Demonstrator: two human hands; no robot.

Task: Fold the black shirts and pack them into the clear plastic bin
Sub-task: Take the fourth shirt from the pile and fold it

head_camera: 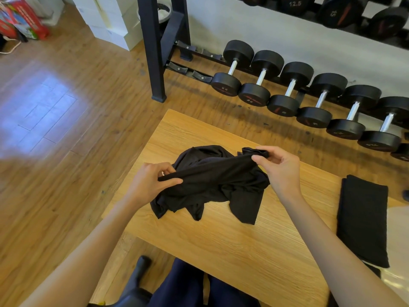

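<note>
Floor [66, 111]: wood-look planks fill the left and top of the view, with a pale patch of light reflected at the left.
Dumbbell rack [155, 52]: a dark upright frame stands beyond the table; a row of black dumbbells [274, 85] with pale handles runs along its low rail toward the right, and more sit on an upper shelf at the top right.
Table [221, 244]: a light wooden top, seen at an angle, with its far corner pointing toward the rack.
White boxes [110, 21]: stacked on the floor at the top left, beside the rack's upright.
Unfolded black shirt [212, 185]: crumpled near the middle of the table, its upper edge lifted and stretched between the two hands while the rest trails onto the wood.
Folded black shirt [365, 218]: a long flat rectangle lying at the right edge of the table, well apart from the crumpled one; its lower end overlaps something pale and glossy that I cannot identify.
Left hand [152, 182]: thumb and fingers pinch the left end of the raised edge.
Right hand [281, 167]: fingers curl round the bunched right end of the same edge, held slightly higher.
Lap [188, 284]: dark blue trousers show below the near table edge.
</note>
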